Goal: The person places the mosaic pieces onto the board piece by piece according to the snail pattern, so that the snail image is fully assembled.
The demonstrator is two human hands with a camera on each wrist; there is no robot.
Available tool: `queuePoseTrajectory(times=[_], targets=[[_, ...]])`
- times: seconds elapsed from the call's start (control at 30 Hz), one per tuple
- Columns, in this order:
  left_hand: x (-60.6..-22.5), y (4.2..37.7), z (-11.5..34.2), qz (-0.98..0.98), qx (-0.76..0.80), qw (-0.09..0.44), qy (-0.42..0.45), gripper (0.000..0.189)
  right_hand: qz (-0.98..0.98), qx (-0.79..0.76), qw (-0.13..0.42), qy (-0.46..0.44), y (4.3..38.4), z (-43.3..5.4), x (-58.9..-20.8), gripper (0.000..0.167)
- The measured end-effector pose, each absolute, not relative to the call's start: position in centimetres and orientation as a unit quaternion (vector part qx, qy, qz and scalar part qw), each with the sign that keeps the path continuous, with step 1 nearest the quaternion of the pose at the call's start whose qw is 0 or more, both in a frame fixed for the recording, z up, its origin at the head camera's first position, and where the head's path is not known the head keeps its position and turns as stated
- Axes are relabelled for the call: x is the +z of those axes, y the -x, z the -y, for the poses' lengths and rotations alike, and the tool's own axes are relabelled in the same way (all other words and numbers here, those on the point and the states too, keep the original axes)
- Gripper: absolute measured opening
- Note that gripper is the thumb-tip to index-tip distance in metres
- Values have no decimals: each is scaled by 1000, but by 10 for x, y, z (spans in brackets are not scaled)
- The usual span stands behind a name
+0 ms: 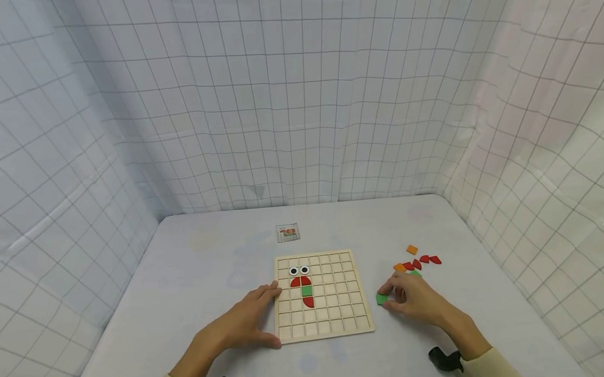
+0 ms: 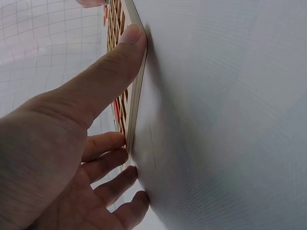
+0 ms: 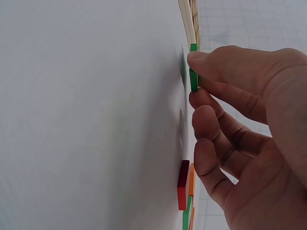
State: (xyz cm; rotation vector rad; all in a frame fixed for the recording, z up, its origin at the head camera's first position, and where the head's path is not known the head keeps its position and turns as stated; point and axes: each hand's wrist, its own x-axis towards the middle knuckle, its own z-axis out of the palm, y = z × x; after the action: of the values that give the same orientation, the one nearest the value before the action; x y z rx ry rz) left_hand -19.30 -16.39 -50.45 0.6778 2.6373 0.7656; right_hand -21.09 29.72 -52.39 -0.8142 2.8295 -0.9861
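Observation:
My right hand (image 1: pixel 413 299) pinches a green square tile (image 1: pixel 381 300) between thumb and fingers, just off the right side of a wooden grid board (image 1: pixel 338 312). In the right wrist view this green tile (image 3: pixel 194 81) is held on edge, slightly above the white surface. My left hand (image 1: pixel 247 320) rests against the board's left side, its thumb (image 2: pixel 132 34) on the near edge and its fingers spread along the side. On the board lie two eye pieces (image 1: pixel 299 271), two red quarter-round pieces (image 1: pixel 300 281), a green square (image 1: pixel 307 290) and another red quarter-round (image 1: pixel 308 302) below.
Loose pieces lie right of the board: an orange square (image 1: pixel 412 249), another orange piece (image 1: pixel 399 267), several red pieces (image 1: pixel 424 259) and a green piece (image 1: pixel 416 273) partly behind my right hand. A small picture card (image 1: pixel 287 232) lies beyond the board. White gridded curtains (image 1: pixel 298 98) enclose the table.

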Motion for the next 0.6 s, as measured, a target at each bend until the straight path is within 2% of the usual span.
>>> queuePoseTrajectory(times=[0.6], targets=[[-504, 191, 162, -922, 266, 148, -239, 119, -902, -311, 8, 299, 213, -273, -517, 21]])
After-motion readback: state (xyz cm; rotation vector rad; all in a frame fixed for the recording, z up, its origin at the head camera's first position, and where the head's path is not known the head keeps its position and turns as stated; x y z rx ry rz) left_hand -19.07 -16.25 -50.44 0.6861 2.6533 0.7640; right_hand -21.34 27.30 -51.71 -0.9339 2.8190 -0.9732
